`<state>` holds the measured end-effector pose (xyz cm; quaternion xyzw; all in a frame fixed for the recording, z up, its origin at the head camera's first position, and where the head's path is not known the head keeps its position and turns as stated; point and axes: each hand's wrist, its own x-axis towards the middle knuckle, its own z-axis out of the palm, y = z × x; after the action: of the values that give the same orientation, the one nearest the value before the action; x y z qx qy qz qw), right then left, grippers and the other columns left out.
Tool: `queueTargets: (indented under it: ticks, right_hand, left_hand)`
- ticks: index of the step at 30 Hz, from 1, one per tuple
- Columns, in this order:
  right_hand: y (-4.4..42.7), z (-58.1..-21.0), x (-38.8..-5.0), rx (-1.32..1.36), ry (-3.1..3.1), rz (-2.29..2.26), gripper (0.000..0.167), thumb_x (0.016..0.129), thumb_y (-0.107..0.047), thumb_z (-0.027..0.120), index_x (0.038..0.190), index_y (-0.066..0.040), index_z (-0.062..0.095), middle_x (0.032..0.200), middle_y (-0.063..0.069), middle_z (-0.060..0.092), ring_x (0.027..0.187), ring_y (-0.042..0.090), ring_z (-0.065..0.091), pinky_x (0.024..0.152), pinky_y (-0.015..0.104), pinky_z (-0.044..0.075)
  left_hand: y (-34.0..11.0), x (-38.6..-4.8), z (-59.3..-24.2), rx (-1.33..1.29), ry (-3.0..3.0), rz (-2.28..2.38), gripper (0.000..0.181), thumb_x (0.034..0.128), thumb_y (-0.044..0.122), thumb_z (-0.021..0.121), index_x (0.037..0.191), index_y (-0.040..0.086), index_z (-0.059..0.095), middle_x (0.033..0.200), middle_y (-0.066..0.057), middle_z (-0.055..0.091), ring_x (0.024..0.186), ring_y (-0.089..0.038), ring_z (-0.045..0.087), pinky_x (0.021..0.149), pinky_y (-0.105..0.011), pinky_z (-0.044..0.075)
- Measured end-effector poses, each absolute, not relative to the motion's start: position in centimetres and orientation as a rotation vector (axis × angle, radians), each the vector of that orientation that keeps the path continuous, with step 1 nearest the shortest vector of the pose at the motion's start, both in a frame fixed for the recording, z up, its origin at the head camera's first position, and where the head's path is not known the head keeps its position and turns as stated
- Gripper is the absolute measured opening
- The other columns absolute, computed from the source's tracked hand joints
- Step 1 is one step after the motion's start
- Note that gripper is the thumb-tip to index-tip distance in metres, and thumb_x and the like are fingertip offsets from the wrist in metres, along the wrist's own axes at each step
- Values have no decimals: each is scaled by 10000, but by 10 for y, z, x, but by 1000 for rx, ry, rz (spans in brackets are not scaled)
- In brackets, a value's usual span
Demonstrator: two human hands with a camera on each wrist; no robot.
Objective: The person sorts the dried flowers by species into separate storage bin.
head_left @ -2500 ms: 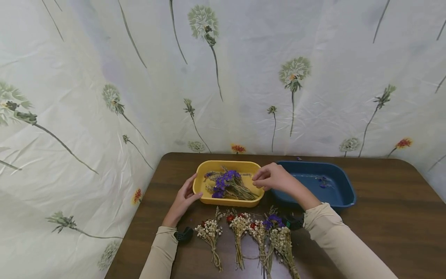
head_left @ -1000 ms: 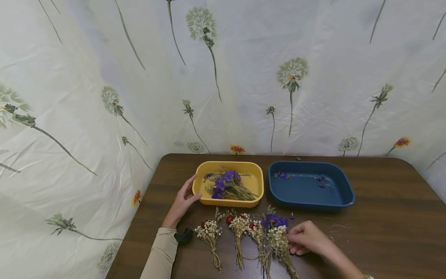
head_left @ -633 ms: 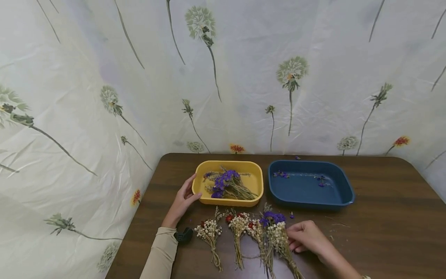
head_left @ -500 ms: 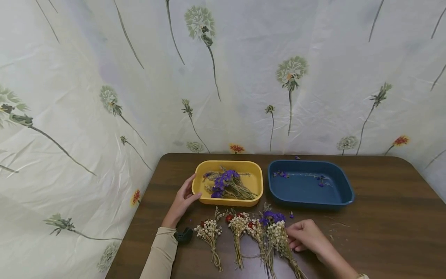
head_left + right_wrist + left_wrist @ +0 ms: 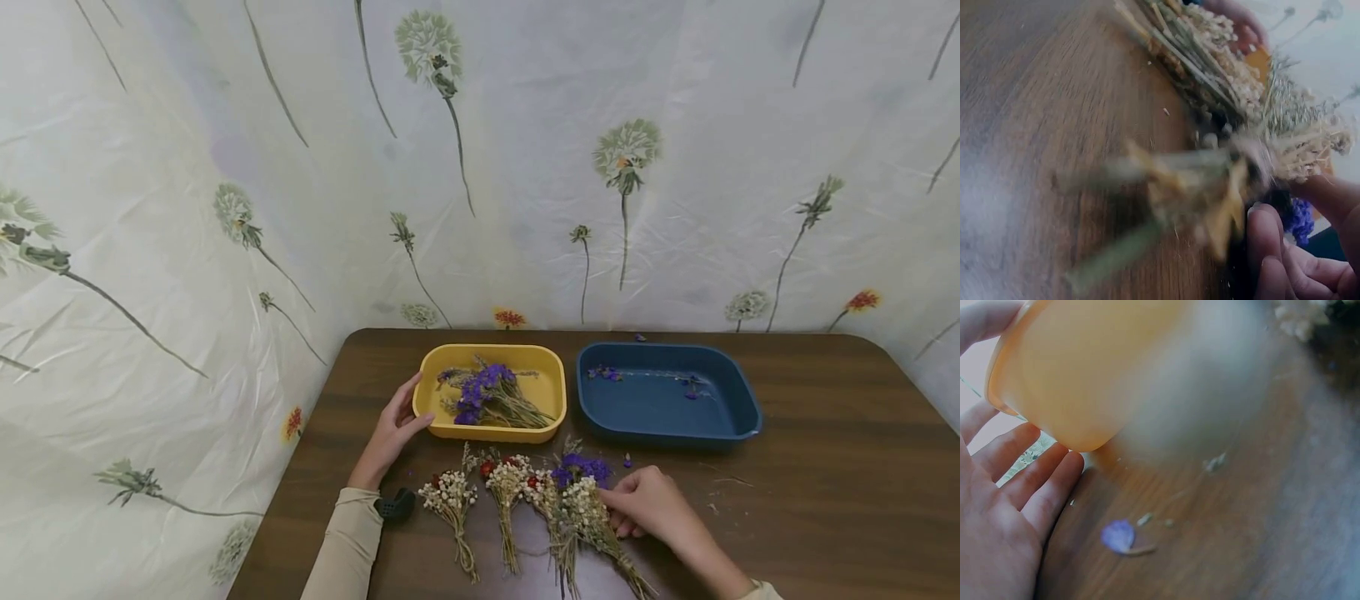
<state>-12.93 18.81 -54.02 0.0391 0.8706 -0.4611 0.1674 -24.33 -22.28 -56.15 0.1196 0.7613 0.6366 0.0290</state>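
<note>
My left hand (image 5: pixel 392 432) holds the left end of a yellow tub (image 5: pixel 495 434), thumb at the front and fingers along the side. Purple dried flowers (image 5: pixel 480 392) with tied stems lie in the tub. My right hand (image 5: pixel 651 507) pinches the right side of a dried flower bunch (image 5: pixel 585 510) with small white blooms. In the right wrist view the bunch's cut stems (image 5: pixel 1179 187) stand close to the camera, blurred. Purple blooms (image 5: pixel 576 469) show just behind that bunch. Other white-and-red bunches (image 5: pixel 452 500) lie to its left on the table.
A blue tub (image 5: pixel 667 417) with a few purple sprigs (image 5: pixel 692 387) stands right of the yellow one. Loose bits of stem (image 5: pixel 731 481) and a fallen purple petal (image 5: pixel 1117 536) are on the wooden table (image 5: pixel 825 442). A flower-printed curtain (image 5: pixel 525 167) hangs behind.
My right hand has come from above the yellow tub to the rightmost bunches, then shifted left with the white-bloomed bunch. Neighbouring bunches have slid slightly left. My left hand stays in place.
</note>
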Motion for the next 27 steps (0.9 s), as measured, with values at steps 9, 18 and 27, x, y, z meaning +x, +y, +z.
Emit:
queueTargets:
  ticks: [9,18,27]
  right_hand:
    - [182,-537,-127,110,2481,-1341,221,917,-188,726,765,-35,773,588,36,713,497,140,673,490,297,566]
    - [181,-541,-127,201,2474,-1418,225,889,-186,777,959,-3,666,640,45,719,525,203,691,494,343,573]
    - [184,-543,-130,97,2490,-1479,211,896,-121,758,1052,15,718,743,52,753,569,207,698,488,347,566]
  left_hand:
    - [-226,-241,-562,360,2358,1942,717,1014,144,660,1631,261,316,1665,-118,375,1483,-367,442,1069,-254,494]
    - [-225,-240,-562,385,2358,1941,722,1011,172,672,1633,249,315,1658,-121,384,1471,-372,456,1074,-319,506]
    - [-222,-243,-561,388,2370,1953,710,1009,106,658,1629,219,329,1659,-125,382,1470,-373,457,1115,-404,489]
